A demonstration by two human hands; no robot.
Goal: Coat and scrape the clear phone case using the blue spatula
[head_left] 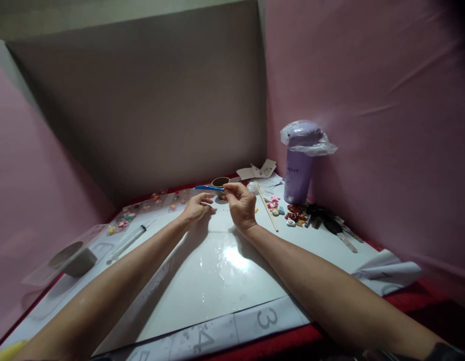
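Observation:
My right hand (241, 204) is raised over the far middle of the white board (217, 260), its fingers pinched on the end of a slim blue plastic knife (207, 188). The blade points left, above my left hand (199, 206). That hand is open, its fingers stretched to the right and the thumb apart, low over the board. Just behind both hands stands a small round cup (220, 181) with a dark inside, partly covered by the knife and my right hand. Wet drops shine on the board between my forearms.
To the right are a wooden stick (268, 208), small charms (273, 202), dark red pieces (294, 214), black-handled tools (332, 224) and a plastic-topped purple tumbler (299, 175). Leftward lie a syringe (127, 244), a grey container (80, 260) and bagged charms (125, 220). Pink walls (367, 125) flank the table.

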